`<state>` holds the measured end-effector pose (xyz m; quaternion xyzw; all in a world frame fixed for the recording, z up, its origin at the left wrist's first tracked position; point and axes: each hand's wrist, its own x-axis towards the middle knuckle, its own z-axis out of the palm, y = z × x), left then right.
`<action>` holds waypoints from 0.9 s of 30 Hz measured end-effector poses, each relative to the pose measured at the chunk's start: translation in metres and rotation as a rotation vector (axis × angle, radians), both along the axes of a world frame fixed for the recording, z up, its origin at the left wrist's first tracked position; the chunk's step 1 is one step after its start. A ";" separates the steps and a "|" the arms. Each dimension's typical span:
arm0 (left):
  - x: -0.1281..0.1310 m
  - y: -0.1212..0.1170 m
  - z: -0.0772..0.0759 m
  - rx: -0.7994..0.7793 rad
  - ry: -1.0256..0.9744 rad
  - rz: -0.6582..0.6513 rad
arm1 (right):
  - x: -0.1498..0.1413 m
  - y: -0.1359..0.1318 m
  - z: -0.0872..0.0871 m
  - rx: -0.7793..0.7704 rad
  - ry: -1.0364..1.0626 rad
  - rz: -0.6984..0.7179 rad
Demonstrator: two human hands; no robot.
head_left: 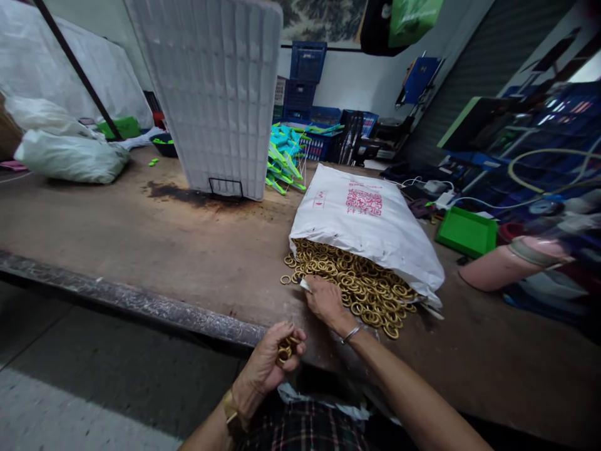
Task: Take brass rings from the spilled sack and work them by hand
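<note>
Brass rings spill from bag; left hand clutches several, right hand grip unclear.

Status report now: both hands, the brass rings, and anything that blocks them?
Left hand shut on brass rings. Right hand on ring pile at white bag mouth. Nothing between hands and pile.

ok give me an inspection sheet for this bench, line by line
surface: brown wooden bench, dark stain near the white panel
job's things: brass rings spilling from a white sack
clutter: green tray, filled plastic bags, green clips
grippers: left hand closed on a few rings; right hand on the ring pile, pinching something small and white
cables: white leads and a hose loop on the right
surroundings: stacked blue crates, roller shutter
</note>
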<state>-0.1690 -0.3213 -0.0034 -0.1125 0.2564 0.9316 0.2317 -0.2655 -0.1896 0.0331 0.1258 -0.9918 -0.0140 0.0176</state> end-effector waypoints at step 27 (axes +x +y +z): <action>-0.005 -0.010 -0.012 0.004 0.019 0.047 | -0.043 -0.045 -0.003 0.186 0.072 0.327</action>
